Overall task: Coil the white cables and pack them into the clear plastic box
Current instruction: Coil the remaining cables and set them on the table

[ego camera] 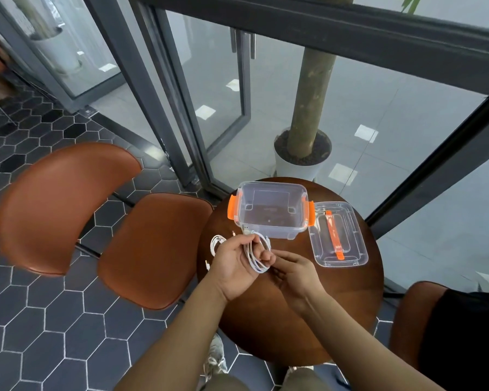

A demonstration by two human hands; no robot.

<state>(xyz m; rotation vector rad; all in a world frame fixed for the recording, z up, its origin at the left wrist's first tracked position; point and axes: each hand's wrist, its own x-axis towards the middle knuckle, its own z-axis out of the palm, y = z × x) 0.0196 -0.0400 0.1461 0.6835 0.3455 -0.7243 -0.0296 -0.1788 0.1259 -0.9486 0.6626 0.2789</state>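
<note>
A clear plastic box [271,210] with orange side latches stands open and empty at the far side of the round wooden table [336,300]. Its clear lid [338,235] with an orange handle lies to the right of it. My left hand [232,263] grips a bundle of white cable loops [259,256] above the table. My right hand [292,273] pinches the same cable at its lower right side. A second white cable [216,244] lies coiled on the table just left of my left hand.
Two brown chairs [150,249] stand to the left of the table. Another brown seat with a black item on it [449,328] sits at the right. A potted tree [302,153] and glass walls rise behind the table.
</note>
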